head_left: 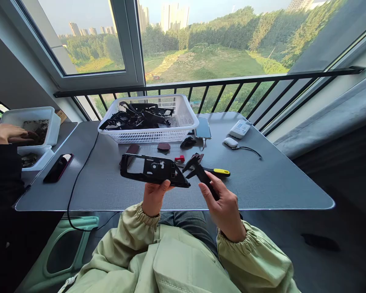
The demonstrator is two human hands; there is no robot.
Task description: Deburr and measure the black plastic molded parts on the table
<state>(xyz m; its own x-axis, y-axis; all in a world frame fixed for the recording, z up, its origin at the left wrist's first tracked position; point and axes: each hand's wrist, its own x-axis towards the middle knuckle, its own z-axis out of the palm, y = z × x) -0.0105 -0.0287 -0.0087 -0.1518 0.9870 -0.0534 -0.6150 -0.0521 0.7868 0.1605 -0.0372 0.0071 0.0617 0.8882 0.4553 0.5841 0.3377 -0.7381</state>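
My left hand (155,197) grips a black plastic trim panel (154,169) by its lower edge, thumb on the near face. The panel has a large rectangular opening on its left and small cut-outs in the middle. In my right hand (221,203) is a black caliper (203,174), its jaws pointing left, close to the panel's right end. Whether jaws and panel touch I cannot tell. Behind the caliper lie a yellow-and-black handle (221,172) and a small red piece (179,158). Dark brown sanding pads (164,147) rest beyond the panel.
A white plastic basket (152,136) of black plastic parts stands at the back. A phone (58,167), a cable (76,183), a tablet-like device (203,128), a white box (240,128) and an earbud case (231,142) lie about. At left, another person's hand (7,133) reaches into a white tub (51,126).
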